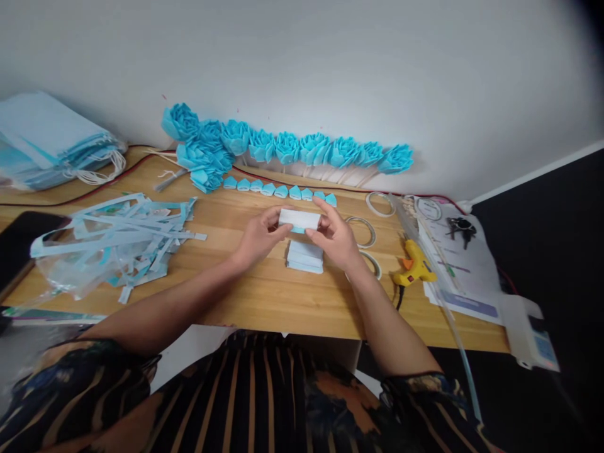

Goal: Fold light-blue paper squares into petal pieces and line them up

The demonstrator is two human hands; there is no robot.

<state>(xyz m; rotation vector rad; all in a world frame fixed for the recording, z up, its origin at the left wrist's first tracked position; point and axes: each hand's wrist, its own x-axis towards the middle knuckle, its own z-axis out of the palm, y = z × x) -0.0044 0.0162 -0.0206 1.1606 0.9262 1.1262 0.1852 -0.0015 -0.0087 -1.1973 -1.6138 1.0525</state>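
Note:
Between both hands, above the wooden table, is a small white and light-blue folded piece of fabric point(299, 219). My left hand point(260, 238) pinches its left end and my right hand point(336, 238) its right end, thumbs along the lower blue edge. Just below it on the table lies a stack of white rectangular pieces point(304, 257). Beyond my fingers runs a row of small folded blue petals point(268, 189), partly hidden by my right fingers.
Blue flowers on sticks point(315, 149) lean along the wall. Cut strips point(141, 233) heap at left, near packed face masks point(51, 138) and a dark phone point(28, 242). Rolls of tape point(380, 204), a yellow glue gun point(415, 264), papers point(465, 296) and keys point(461, 228) lie right.

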